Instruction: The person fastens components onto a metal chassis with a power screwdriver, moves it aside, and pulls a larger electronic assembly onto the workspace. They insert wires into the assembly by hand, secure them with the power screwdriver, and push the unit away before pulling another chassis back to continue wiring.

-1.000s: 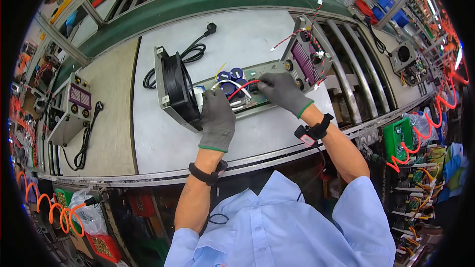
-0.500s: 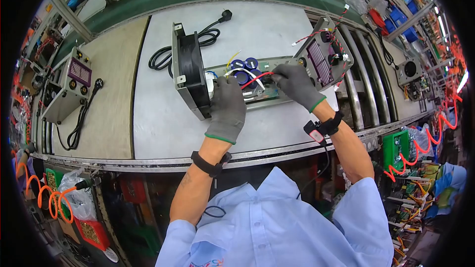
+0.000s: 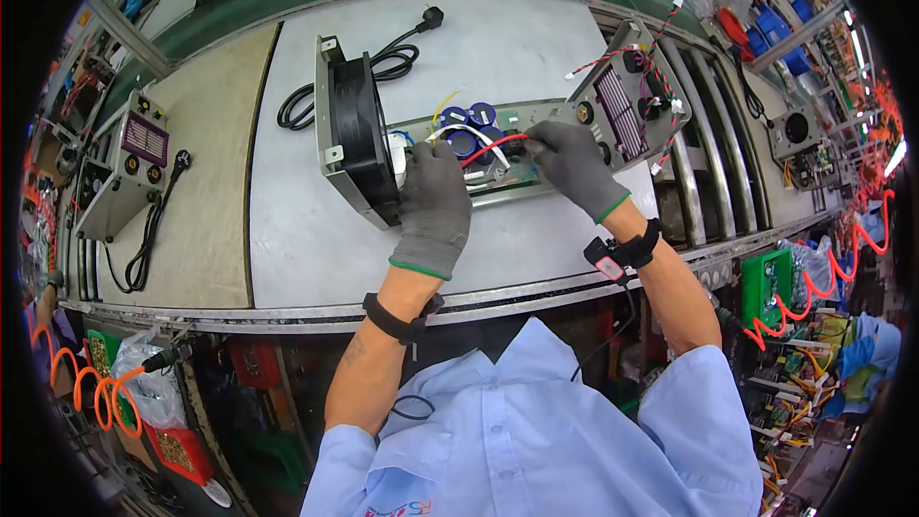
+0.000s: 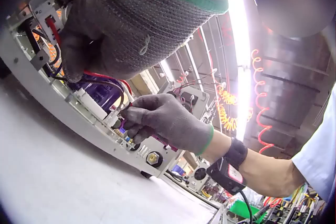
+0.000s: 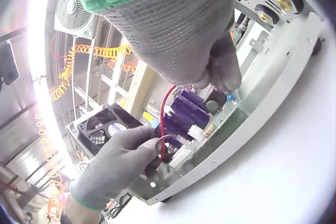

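An open metal chassis (image 3: 498, 195) lies on the white table, with a black fan (image 3: 359, 124) at its left end and several blue capacitors (image 3: 463, 142) on its board. In a grey glove, my left hand (image 3: 433, 206) pinches wires beside the fan, the red wire (image 5: 164, 113) passing at its fingertips in the right wrist view. My right hand (image 3: 578, 170), also gloved, has its fingers curled round the red wire's other end, low over the board. A white wire (image 3: 483, 139) arches between the hands. The right fingertips are partly hidden.
A power cord (image 3: 392, 67) lies coiled behind the fan. To the right, a purple-grilled end panel (image 3: 622, 115) carries loose twisted wires, beside metal rollers (image 3: 704, 148). Another unit (image 3: 129, 168) stands at the left. Green bins (image 3: 766, 289) hang below the table's front edge.
The head view has shifted, so the whole bench sits differently in the frame. Both hands stay at about the same places on the chassis, with the red wire still between them.
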The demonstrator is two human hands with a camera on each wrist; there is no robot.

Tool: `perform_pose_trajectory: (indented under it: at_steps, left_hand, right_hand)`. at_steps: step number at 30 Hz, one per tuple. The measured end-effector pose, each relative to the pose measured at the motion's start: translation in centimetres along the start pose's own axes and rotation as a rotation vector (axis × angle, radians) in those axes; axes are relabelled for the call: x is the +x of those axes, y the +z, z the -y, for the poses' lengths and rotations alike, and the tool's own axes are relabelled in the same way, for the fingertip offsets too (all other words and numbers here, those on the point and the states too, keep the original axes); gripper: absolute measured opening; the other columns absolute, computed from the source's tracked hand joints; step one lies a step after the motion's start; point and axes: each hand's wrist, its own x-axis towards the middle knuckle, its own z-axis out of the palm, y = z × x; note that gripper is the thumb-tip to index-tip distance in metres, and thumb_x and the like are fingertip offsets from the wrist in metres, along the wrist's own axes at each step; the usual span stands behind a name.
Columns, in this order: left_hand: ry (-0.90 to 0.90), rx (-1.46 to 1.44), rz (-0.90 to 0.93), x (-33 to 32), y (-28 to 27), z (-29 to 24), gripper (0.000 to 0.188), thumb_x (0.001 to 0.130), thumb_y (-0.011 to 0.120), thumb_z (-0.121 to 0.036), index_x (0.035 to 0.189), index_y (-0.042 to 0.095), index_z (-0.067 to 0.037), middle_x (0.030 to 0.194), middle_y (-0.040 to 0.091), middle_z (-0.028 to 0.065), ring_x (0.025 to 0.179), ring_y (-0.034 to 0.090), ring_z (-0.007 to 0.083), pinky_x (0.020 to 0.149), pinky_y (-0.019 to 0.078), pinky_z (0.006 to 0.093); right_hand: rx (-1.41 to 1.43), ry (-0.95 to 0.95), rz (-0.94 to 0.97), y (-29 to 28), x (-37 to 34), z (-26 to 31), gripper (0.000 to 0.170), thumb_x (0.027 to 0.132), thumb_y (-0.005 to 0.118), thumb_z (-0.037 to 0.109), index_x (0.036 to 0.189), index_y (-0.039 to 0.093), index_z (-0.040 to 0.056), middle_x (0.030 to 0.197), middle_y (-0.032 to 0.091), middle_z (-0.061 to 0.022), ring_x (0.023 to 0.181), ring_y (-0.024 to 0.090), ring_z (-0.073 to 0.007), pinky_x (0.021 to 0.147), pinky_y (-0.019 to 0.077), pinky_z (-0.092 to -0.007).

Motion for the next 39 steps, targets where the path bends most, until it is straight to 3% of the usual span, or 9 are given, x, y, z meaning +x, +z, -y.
perform_pose_trajectory:
  at_steps: [6,10,14,17,19,25,27,33,39]
  left_hand:
    - [0.119,-0.044,-0.128,-0.4,1.6,1.6,0.024,0.092,0.059,-0.003,0.115,0.057,0.003,0.111,0.058,0.0249,0.092,0.066,0.0421,0.078,0.0571,0.0485]
    - [0.536,0.03,-0.555,-2.1,3.3,4.1,0.036,0.099,0.058,-0.013,0.131,0.056,0.004,0.128,0.06,0.0232,0.117,0.056,0.0428,0.102,0.046,0.0465]
    - [0.263,-0.237,-0.259,-4.7,0.3,2.5,0.026,0.1,0.06,-0.013,0.124,0.061,-0.003,0.11,0.061,0.0211,0.103,0.059,0.0441,0.086,0.0486,0.0497]
    - [0.455,-0.058,-0.12,-6.3,0.4,2.2,0.031,0.097,0.06,-0.013,0.126,0.063,-0.003,0.113,0.062,0.0215,0.104,0.058,0.0429,0.089,0.047,0.0523]
    - [0.546,0.131,-0.078,-6.6,0.9,1.6,0.034,0.095,0.06,-0.013,0.127,0.063,-0.002,0.116,0.062,0.0221,0.108,0.057,0.0431,0.092,0.0456,0.0544]
    - [0.544,0.185,-0.077,-6.6,2.0,0.6,0.038,0.093,0.062,-0.016,0.128,0.063,-0.002,0.116,0.06,0.0246,0.111,0.053,0.0442,0.096,0.044,0.0548]
    - [0.535,0.216,-0.069,-6.6,2.1,0.2,0.035,0.093,0.062,-0.015,0.125,0.064,-0.002,0.115,0.06,0.0242,0.11,0.053,0.0442,0.095,0.0442,0.055]
    - [0.529,0.16,-0.037,-6.0,1.8,0.0,0.025,0.094,0.066,-0.017,0.113,0.065,-0.001,0.11,0.057,0.0198,0.106,0.057,0.0398,0.09,0.0475,0.0495]
    - [0.485,0.018,-0.031,-5.1,2.5,1.3,0.018,0.092,0.07,-0.014,0.099,0.062,0.001,0.102,0.053,0.0162,0.096,0.057,0.0334,0.084,0.0475,0.0433]
  right_hand:
    - [-0.063,-0.021,-0.098,1.9,-1.1,-0.4,0.013,0.092,0.07,0.012,0.101,0.073,0.003,0.088,0.071,-0.0181,0.081,0.07,-0.0355,0.074,0.0542,-0.0431]
    - [-0.005,-0.118,-0.364,4.0,-3.9,-1.7,0.017,0.091,0.071,0.02,0.101,0.072,0.0059,0.091,0.068,-0.0152,0.08,0.067,-0.0376,0.073,0.0547,-0.0445]
    - [-0.113,-0.29,-0.377,2.4,-16.2,2.0,0.026,0.085,0.072,0.016,0.109,0.067,0.0084,0.087,0.065,-0.0081,0.073,0.065,-0.029,0.061,0.054,-0.04]
    - [-0.029,-0.242,-0.278,4.4,-25.5,0.4,0.018,0.087,0.068,0.02,0.103,0.07,0.0122,0.085,0.065,-0.0067,0.077,0.067,-0.0266,0.06,0.0543,-0.04]
    - [-0.149,0.184,0.279,4.5,-31.5,-3.7,0.018,0.088,0.064,0.023,0.102,0.069,0.0131,0.091,0.067,-0.0121,0.085,0.069,-0.0323,0.07,0.0563,-0.0445]
    - [-0.242,1.137,-0.181,1.5,-49.9,-22.0,0.035,0.093,0.058,0.034,0.108,0.071,0.0055,0.109,0.071,-0.0215,0.102,0.068,-0.0409,0.09,0.0532,-0.0505]
    - [-0.364,1.413,-0.676,-1.2,-51.3,-23.4,0.041,0.094,0.059,0.04,0.107,0.072,0.0038,0.113,0.071,-0.023,0.106,0.067,-0.042,0.093,0.0527,-0.0509]
    - [-0.275,1.683,-0.572,-5.1,-50.9,-26.3,0.046,0.093,0.065,0.045,0.11,0.07,0.0027,0.118,0.069,-0.0238,0.109,0.067,-0.0432,0.093,0.0525,-0.053]
    - [-0.5,1.56,-0.924,-2.9,-53.3,-25.8,0.059,0.092,0.064,0.05,0.125,0.062,0.0024,0.128,0.062,-0.0265,0.115,0.064,-0.0462,0.097,0.0503,-0.0541]
